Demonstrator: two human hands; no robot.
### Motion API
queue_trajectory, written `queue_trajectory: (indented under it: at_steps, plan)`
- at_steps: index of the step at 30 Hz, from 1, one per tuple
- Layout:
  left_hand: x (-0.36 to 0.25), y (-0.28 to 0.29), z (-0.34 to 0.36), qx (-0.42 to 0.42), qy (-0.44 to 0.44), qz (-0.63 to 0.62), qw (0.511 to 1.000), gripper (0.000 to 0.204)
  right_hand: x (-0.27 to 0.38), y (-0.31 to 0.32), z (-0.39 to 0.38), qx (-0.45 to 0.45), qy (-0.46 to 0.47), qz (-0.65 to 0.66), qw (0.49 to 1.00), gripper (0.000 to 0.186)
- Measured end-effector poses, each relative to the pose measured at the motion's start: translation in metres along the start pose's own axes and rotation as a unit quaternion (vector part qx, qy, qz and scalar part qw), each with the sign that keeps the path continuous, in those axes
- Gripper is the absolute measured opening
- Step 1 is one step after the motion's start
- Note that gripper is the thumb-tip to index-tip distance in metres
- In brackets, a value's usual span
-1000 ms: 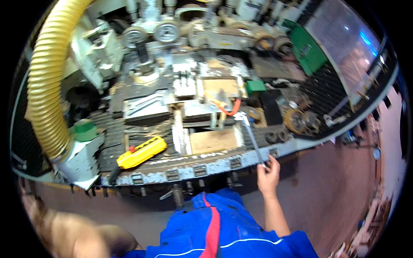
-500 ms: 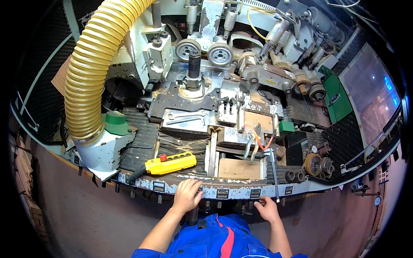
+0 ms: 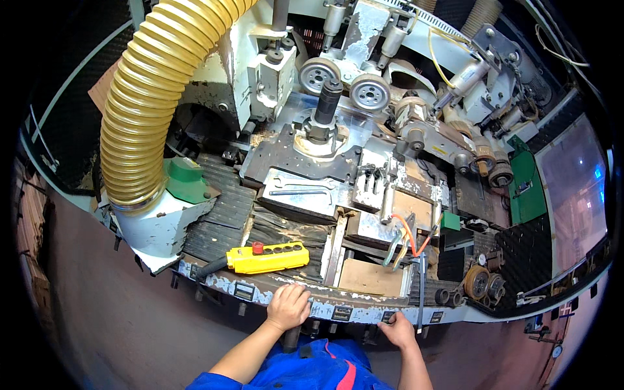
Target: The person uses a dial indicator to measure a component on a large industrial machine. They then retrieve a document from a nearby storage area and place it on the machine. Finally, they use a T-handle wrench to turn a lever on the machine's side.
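At the machine's front edge [image 3: 266, 292], my left hand [image 3: 288, 307] has curled fingers over the top of a dark upright cylinder [image 3: 291, 338]; exactly what it grips is hidden. My right hand [image 3: 398, 331] is at the same edge farther right, fingers curled on something too small to make out. Beside it a long narrow grey bar [image 3: 421, 292] hangs over the edge. Above my left hand lies a yellow push-button pendant [image 3: 276, 260] with a red button. Pliers with orange and teal handles [image 3: 403, 240] lie on the machine behind the bar.
A yellow ribbed hose [image 3: 143, 117] rises at left. Two spanners [image 3: 302, 185] rest on a metal block. Rollers [image 3: 369, 94] and cylinders stand at the back, loose wheels [image 3: 478, 281] at right, beside a clear panel [image 3: 575, 208]. Boards [image 3: 36, 247] are stacked far left.
My left hand has risen from the lower left to the front edge. My right hand has let go of the grey bar and moved down beside it. The view has shifted.
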State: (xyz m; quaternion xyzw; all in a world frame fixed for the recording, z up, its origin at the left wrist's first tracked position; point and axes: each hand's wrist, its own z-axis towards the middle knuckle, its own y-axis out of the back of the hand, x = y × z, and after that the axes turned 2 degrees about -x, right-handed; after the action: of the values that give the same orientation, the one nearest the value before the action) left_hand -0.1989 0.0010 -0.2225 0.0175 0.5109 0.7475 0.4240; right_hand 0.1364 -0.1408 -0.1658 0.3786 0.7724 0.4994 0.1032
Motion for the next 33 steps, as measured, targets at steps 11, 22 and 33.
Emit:
queue_trajectory:
  at_steps: [11,22,33]
  plan:
    - [0.096,0.026,0.185,-0.022,-0.01,0.006,1.0,0.058,0.0,0.01,0.023,0.073,0.024,-0.065,0.995,0.053]
    - [0.192,-0.002,0.305,0.17,0.026,0.158,0.972,0.086,0.008,0.001,0.058,0.123,0.017,-0.037,0.992,0.052]
    - [0.2,-0.014,0.315,0.177,0.038,0.14,0.973,0.089,0.031,0.008,0.091,0.153,-0.042,-0.037,0.987,0.052]
